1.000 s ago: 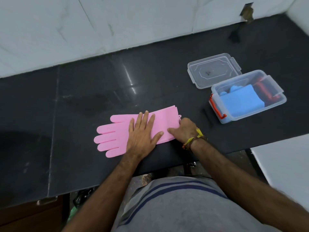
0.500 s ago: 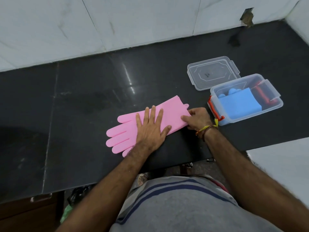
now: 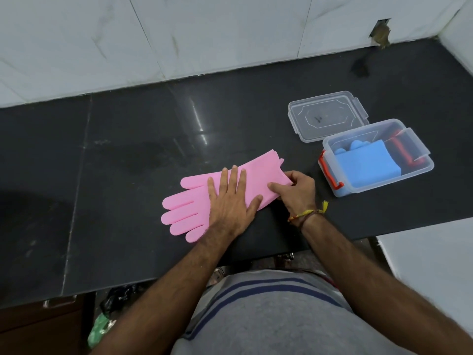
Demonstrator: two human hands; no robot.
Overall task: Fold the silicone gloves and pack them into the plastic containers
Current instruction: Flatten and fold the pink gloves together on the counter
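Note:
A pink silicone glove (image 3: 190,201) lies flat on the black counter (image 3: 128,155), fingers pointing left, cuff to the upper right. My left hand (image 3: 231,201) presses flat on its palm area with fingers spread. My right hand (image 3: 297,190) pinches the cuff end at its near corner. To the right stands a clear plastic container (image 3: 419,172) with red latches, holding a folded blue glove (image 3: 366,165).
The container's clear lid (image 3: 327,116) lies flat just behind it. A white tiled wall (image 3: 204,34) runs along the counter's back. A white surface (image 3: 430,257) adjoins the counter's front right. The counter's front edge is close to my body.
The glove has swung so its cuff points further up and right. My right hand moved along the cuff toward the container. My left hand stays pressed on the glove.

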